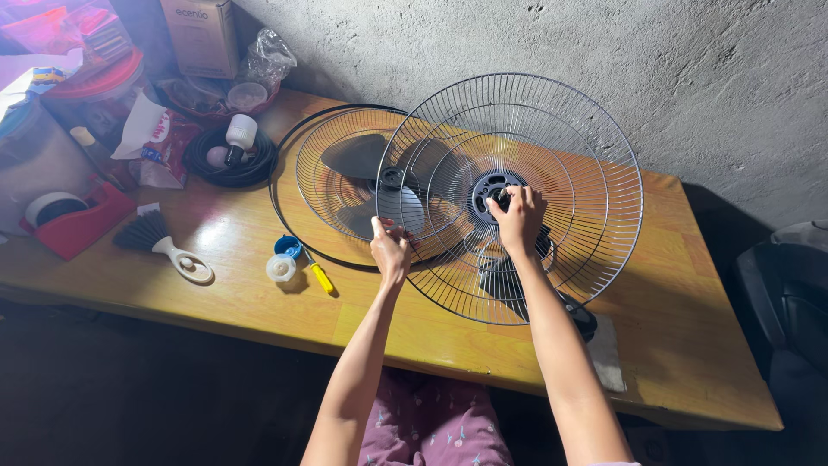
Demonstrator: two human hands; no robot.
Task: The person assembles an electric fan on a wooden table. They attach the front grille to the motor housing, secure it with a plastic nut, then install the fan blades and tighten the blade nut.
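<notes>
A round wire fan guard point(595, 155) stands tilted on the wooden table point(690, 319), mounted on a dark fan body point(576, 312). My left hand point(390, 248) grips the guard's left rim. My right hand point(517, 216) pinches a small dark part at the guard's black centre hub point(488, 186). Behind it lies a second wire guard point(332, 142) with grey fan blades point(355, 157) showing through it, ringed by a black band point(278, 203).
A yellow-handled screwdriver point(321, 278), a blue cap point(288, 247) and a clear cap point(281, 268) lie left of my hand. Farther left are a brush point(164, 242), a red tape dispenser point(73, 220), a black cable coil with a bulb point(231, 151), bags and a cardboard box point(203, 34).
</notes>
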